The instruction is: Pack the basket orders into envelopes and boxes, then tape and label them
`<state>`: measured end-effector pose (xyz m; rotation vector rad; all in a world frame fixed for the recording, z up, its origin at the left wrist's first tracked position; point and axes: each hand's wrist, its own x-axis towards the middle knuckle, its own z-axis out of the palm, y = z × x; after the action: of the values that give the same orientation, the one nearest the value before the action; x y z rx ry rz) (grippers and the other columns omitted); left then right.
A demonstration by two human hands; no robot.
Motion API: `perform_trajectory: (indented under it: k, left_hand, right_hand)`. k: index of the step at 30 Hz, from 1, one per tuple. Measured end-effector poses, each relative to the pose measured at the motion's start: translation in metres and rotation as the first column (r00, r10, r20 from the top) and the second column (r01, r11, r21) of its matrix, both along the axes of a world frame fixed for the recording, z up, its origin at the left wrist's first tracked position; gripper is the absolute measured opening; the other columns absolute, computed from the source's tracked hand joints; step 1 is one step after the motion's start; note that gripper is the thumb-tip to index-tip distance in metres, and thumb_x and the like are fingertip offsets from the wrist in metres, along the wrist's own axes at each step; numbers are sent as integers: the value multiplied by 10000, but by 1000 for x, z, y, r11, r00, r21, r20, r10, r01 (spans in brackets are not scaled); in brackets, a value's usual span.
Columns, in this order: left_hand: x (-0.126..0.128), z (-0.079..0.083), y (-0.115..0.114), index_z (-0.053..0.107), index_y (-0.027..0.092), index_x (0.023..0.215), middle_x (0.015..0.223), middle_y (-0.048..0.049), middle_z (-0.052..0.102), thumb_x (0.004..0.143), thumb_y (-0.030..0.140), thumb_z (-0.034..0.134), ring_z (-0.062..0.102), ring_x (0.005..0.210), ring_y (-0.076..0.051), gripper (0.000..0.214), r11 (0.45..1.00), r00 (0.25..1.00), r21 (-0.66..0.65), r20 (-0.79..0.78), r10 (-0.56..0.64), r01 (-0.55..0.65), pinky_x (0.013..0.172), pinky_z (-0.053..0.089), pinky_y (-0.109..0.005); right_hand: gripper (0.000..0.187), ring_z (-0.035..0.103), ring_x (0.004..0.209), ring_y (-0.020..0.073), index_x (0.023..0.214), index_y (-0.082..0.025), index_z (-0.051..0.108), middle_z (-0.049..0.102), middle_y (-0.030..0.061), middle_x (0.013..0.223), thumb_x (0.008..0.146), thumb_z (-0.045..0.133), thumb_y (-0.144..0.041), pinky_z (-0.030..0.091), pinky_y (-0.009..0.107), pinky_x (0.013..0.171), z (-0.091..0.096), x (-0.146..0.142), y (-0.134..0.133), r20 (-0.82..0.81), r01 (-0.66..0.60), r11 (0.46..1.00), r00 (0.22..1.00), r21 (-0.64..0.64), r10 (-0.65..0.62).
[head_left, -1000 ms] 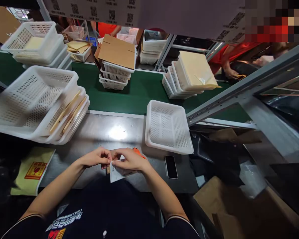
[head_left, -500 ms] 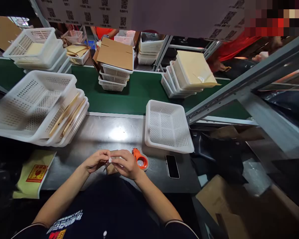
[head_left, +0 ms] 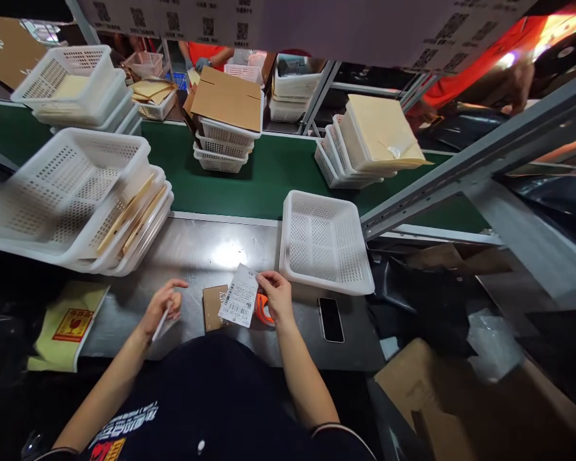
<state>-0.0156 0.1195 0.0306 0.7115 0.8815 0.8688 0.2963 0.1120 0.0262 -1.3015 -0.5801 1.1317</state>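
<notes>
My right hand (head_left: 276,296) pinches the right edge of a white printed shipping label (head_left: 241,296) with barcodes. The label hangs over a small brown cardboard box (head_left: 212,307) on the metal bench, covering part of it. Behind that hand lies an orange tape dispenser (head_left: 265,310), partly hidden. To the left, my left hand (head_left: 164,308) has its fingers curled around a thin white slip of paper (head_left: 161,323), its index finger pointing out. This hand is above the bench, apart from the box.
A stack of white baskets (head_left: 324,246) stands right of my hands, with a phone (head_left: 331,320) in front of it. More baskets (head_left: 77,198) are stacked at left. Beyond the metal bench (head_left: 201,240) runs a green conveyor (head_left: 269,173) bearing basket stacks. Other people work behind it.
My hands were together over the box and have moved apart. The label now shows flat in my right hand, while my left hand has gone left with a white slip.
</notes>
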Motion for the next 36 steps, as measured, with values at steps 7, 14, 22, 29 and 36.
perform_trajectory:
  k: [7,14,22,29,36]
  left_hand:
    - [47,-19,-32,708,160,785,573,43,521,734,532,804,409,527,-95,387,983,861,70,-497,-113,169,530,299,-233]
    - [44,-78,-54,664,179,625,608,3,596,713,502,707,523,622,-160,338,981,661,-39,-733,-158,191,634,375,-277]
    - [59,-102,-65,660,175,570,565,-3,588,678,362,681,540,616,-187,217,977,571,-151,-794,-209,148,627,348,-287]
    - [63,-99,-68,582,192,523,545,9,549,703,273,690,521,599,-181,225,982,538,-145,-822,-186,119,619,332,-285]
    - [63,-96,-68,594,196,537,555,-2,563,708,237,688,536,612,-196,199,979,505,-155,-840,-199,130,620,335,-293]
  right_hand:
    - [279,617,577,140,789,-186,739,692,-7,663,689,872,-410,526,278,592,-16,-18,16,92,-168,985,981,-39,171]
    - [67,714,808,227,726,-208,716,771,59,821,715,745,-267,567,361,802,-72,-32,28,397,-343,922,832,-179,386]
    - [25,726,919,222,744,-193,706,799,56,929,742,684,-183,548,356,912,-126,-49,31,450,-426,861,735,-276,508]
    - [56,718,848,212,785,-196,714,781,30,865,765,679,-235,561,341,854,-135,-51,34,479,-452,844,694,-289,537]
    - [47,714,871,217,805,-204,704,769,34,886,795,671,-236,547,343,866,-138,-56,31,517,-477,826,645,-301,562]
